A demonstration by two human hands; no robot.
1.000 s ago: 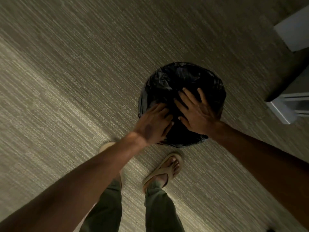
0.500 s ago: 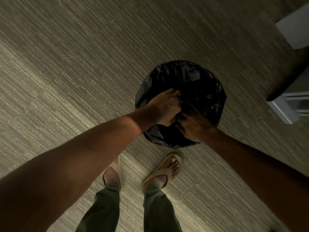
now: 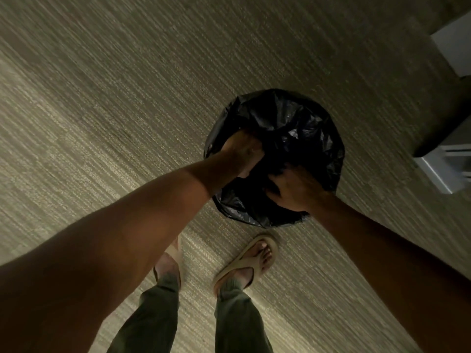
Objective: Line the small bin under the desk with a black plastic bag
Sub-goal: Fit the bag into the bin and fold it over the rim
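On the carpet (image 3: 107, 128), 2 hands reach into a bag-covered bin.
Black plastic bag (image 3: 288, 123) drapes the round bin at 1 o'clock; left hand (image 3: 243, 151) and right hand (image 3: 293, 189) press inside, fingers curled; whether they pinch plastic I cannot tell.

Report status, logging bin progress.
Left hand and right hand pressing into black bag. Bag covers bin mouth. Nothing obstructing.
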